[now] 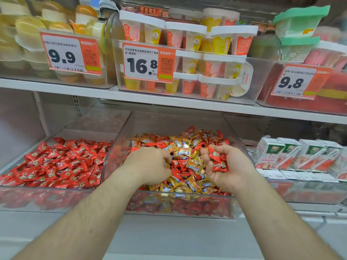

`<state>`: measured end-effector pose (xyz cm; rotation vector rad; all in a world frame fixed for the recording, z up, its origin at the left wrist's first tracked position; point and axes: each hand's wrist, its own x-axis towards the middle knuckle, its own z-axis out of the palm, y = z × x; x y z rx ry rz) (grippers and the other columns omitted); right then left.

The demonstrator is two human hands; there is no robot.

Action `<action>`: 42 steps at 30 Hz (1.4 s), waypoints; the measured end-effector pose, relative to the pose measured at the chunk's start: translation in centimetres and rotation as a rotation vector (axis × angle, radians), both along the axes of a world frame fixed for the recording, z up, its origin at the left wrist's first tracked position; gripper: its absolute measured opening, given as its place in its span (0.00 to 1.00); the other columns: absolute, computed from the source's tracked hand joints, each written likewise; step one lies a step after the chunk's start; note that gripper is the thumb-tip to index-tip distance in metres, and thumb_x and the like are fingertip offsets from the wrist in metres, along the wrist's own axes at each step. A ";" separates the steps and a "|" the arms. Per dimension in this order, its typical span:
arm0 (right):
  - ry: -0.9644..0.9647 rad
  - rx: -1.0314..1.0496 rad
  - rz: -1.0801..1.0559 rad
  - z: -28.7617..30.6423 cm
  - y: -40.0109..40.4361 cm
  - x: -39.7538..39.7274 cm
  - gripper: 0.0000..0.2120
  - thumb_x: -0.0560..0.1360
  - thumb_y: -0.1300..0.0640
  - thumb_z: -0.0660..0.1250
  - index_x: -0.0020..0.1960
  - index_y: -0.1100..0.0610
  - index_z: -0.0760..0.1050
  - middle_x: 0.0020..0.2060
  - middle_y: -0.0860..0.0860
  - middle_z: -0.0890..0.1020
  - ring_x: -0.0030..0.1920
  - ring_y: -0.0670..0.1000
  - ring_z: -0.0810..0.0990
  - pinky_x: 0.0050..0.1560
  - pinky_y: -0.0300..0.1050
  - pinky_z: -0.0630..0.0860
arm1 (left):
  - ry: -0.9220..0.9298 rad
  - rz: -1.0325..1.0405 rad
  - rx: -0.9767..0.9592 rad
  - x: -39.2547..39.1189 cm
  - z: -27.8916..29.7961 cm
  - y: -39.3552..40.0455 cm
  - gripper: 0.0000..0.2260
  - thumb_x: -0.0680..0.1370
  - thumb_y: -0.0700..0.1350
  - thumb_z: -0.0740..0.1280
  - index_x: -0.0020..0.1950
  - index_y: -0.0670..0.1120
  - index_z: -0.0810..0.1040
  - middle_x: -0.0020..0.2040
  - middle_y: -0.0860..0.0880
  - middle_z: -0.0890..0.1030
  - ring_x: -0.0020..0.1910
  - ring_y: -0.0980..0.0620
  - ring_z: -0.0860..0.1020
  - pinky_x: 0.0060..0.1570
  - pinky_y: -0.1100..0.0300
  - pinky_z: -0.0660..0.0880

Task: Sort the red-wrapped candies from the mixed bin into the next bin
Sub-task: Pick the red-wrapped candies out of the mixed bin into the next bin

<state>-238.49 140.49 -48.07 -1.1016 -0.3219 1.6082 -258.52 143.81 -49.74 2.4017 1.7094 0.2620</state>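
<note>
A clear mixed bin (120, 139) in the middle of the lower shelf holds gold-wrapped candies (189, 163) mixed with red ones. To its left, a clear bin (47, 190) is filled with red-wrapped candies (62, 160) only. My left hand (150, 165) lies palm down in the mixed bin, its fingertips curled into the pile; what they pinch is hidden. My right hand (228, 166) is palm up at the bin's right side, fingers curled round several red-wrapped candies (218, 161).
Cartons of drink (293, 154) stand in a bin to the right. The shelf above (187, 102) carries clear bins of pudding cups with price tags 9.9, 16.8 and 9.8. The white shelf front (169, 237) runs below my forearms.
</note>
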 end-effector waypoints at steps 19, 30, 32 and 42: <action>0.147 0.021 0.039 1.1 -1.6 -1.0 0.18 0.78 0.52 0.64 0.59 0.65 0.76 0.59 0.64 0.81 0.55 0.62 0.82 0.35 0.56 0.83 | -0.611 0.127 -0.074 -1.7 0.7 -0.3 0.09 0.72 0.51 0.74 0.45 0.52 0.75 0.38 0.53 0.75 0.28 0.55 0.71 0.28 0.62 0.66; 0.163 0.069 0.284 4.8 -3.3 -10.3 0.27 0.80 0.47 0.59 0.63 0.71 0.72 0.55 0.74 0.78 0.55 0.73 0.78 0.43 0.74 0.75 | -1.864 0.202 -0.534 -10.0 3.8 -3.1 0.11 0.78 0.45 0.59 0.34 0.46 0.70 0.30 0.51 0.65 0.26 0.54 0.65 0.23 0.63 0.59; 0.126 0.063 0.329 5.6 -3.2 -12.8 0.26 0.80 0.48 0.60 0.63 0.71 0.71 0.56 0.74 0.77 0.54 0.74 0.78 0.42 0.73 0.76 | -1.913 0.292 -0.541 -12.3 3.7 -2.9 0.09 0.76 0.46 0.59 0.36 0.46 0.68 0.30 0.50 0.67 0.27 0.53 0.66 0.23 0.64 0.61; -0.048 0.015 0.411 6.4 -0.3 -24.0 0.22 0.77 0.57 0.66 0.66 0.66 0.66 0.64 0.64 0.69 0.58 0.69 0.73 0.53 0.68 0.75 | -1.365 0.605 -0.167 -20.3 0.3 -1.5 0.11 0.74 0.37 0.63 0.33 0.46 0.68 0.27 0.47 0.67 0.24 0.50 0.65 0.28 0.61 0.61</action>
